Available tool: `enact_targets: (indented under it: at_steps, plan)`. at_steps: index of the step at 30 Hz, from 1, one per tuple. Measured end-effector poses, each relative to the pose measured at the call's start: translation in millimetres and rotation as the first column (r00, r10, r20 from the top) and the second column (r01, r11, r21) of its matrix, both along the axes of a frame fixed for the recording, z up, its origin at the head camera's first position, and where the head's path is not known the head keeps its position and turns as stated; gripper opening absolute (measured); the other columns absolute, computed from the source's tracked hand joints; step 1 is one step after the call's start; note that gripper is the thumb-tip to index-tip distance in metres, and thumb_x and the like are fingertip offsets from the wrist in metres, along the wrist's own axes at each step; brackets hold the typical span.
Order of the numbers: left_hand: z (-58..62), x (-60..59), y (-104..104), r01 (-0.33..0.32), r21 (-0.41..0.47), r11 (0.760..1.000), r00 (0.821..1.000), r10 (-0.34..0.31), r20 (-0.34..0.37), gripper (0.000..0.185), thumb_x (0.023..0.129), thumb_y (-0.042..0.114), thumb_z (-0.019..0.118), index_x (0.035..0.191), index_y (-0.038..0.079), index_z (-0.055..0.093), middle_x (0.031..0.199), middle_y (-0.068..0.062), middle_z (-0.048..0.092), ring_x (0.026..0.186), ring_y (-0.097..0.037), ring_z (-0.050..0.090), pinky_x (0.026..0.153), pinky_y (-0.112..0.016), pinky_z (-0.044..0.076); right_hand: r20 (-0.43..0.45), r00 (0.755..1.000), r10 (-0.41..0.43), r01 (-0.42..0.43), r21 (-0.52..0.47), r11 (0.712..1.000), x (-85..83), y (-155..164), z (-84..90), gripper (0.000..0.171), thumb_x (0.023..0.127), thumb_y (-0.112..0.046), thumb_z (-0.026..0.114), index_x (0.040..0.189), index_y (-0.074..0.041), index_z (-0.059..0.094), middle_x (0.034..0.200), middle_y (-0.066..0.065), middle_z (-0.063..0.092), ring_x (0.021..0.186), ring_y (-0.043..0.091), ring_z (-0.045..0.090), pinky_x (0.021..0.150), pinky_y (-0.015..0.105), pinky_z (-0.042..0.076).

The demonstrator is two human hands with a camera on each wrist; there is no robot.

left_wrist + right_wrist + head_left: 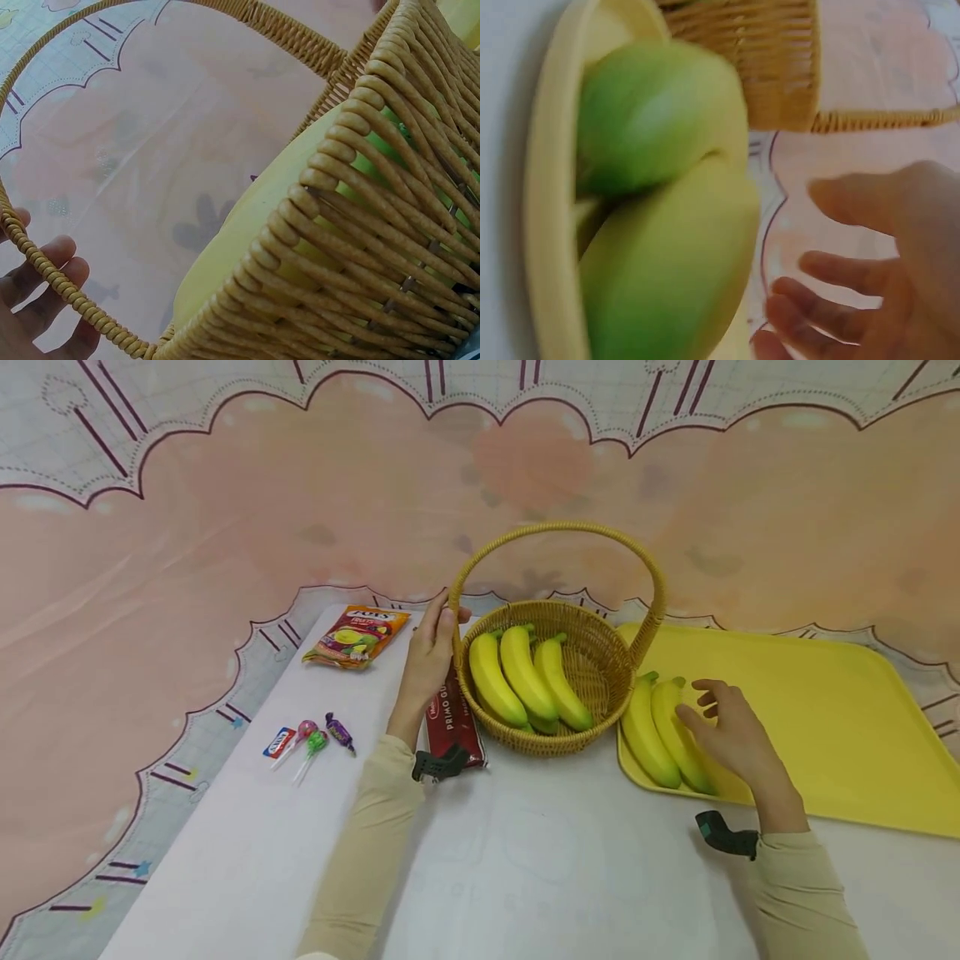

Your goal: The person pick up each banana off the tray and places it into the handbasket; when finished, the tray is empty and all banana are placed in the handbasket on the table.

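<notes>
A wicker basket [551, 745] with a tall arched handle holds several yellow bananas [491, 681] with green tips. My left hand [426, 662] holds the left side of the handle, near the rim; in the left wrist view its fingers [46, 304] pass behind the wicker. Two more bananas [647, 735] lie side by side at the left end of a yellow tray [817, 718]. Over their right side hovers my right hand [731, 727], fingers loosely bent with nothing between them. In the right wrist view, a gap separates that hand from the bananas [671, 262].
A dark red packet [453, 727] lies left of the basket, partly under my left arm. Farther left are an orange snack bag [356, 637], two lollipops [317, 742], a purple wrapped candy [340, 732] and a small red-and-blue one [279, 742]. A patterned cloth hangs behind.
</notes>
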State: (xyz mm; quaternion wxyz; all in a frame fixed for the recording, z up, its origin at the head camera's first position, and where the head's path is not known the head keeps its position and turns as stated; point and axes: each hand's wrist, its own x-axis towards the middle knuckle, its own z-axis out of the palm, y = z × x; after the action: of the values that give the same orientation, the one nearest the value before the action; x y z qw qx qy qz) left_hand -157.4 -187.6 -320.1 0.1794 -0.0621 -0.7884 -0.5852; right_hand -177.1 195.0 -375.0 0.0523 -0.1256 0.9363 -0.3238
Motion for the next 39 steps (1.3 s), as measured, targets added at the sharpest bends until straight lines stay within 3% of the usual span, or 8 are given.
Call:
enact_targets:
  at_steps: [3,6,18,30,39]
  plan:
    - [-0.2,0.9,-0.1,-0.009,0.004,1.0,1.0,0.009,-0.005,0.041,0.104,0.016,0.031,0.143,0.005,0.037,0.12,-0.025,0.058,0.107,-0.03,0.051,0.093,-0.037,0.038,0.117,0.992,0.054,-0.059,0.044,0.997,-0.4,7.4,-3.6,0.073,0.097,-0.045,0.044,0.145,0.006,0.021,0.126,0.029,0.039,0.112,0.043,0.043,0.086,0.054,0.042]
    - [-0.9,0.4,0.3,-0.007,-0.004,1.0,1.0,0.007,-0.022,0.04,0.104,0.016,0.031,0.142,0.004,0.039,0.119,-0.026,0.058,0.106,-0.03,0.052,0.092,-0.037,0.038,0.179,0.981,0.079,-0.091,0.054,0.994,0.7,10.0,-5.4,0.077,0.097,-0.047,0.044,0.146,0.006,0.019,0.126,0.028,0.042,0.113,0.043,0.046,0.088,0.054,0.044]
    - [-3.0,-0.2,0.2,0.017,0.011,1.0,0.999,-0.016,-0.029,0.041,0.104,0.017,0.031,0.142,0.004,0.038,0.12,-0.027,0.056,0.1,-0.026,0.049,0.089,-0.041,0.038,0.227,0.969,0.102,-0.126,0.096,0.987,4.2,8.5,-9.7,0.08,0.094,-0.049,0.05,0.145,0.006,0.024,0.127,0.029,0.049,0.113,0.041,0.051,0.09,0.052,0.044]
    - [-3.6,-0.9,0.6,0.017,0.038,0.999,0.999,-0.015,-0.045,0.039,0.104,0.014,0.031,0.14,0.002,0.039,0.119,-0.028,0.055,0.113,-0.037,0.05,0.093,-0.048,0.038,0.183,0.978,0.101,-0.114,0.063,0.991,9.7,9.3,2.2,0.075,0.094,-0.049,0.05,0.144,0.003,0.03,0.125,0.024,0.051,0.11,0.036,0.052,0.085,0.045,0.046]
    - [-3.9,-2.7,3.2,0.027,0.038,0.999,0.998,-0.025,-0.053,0.039,0.104,0.014,0.03,0.139,-0.001,0.04,0.117,-0.029,0.054,0.113,-0.039,0.05,0.093,-0.05,0.037,0.123,0.972,0.198,-0.198,-0.013,0.98,36.1,6.3,30.2,0.059,0.095,-0.039,0.053,0.143,-0.008,0.036,0.12,0.015,0.056,0.107,0.028,0.052,0.078,0.035,0.044]
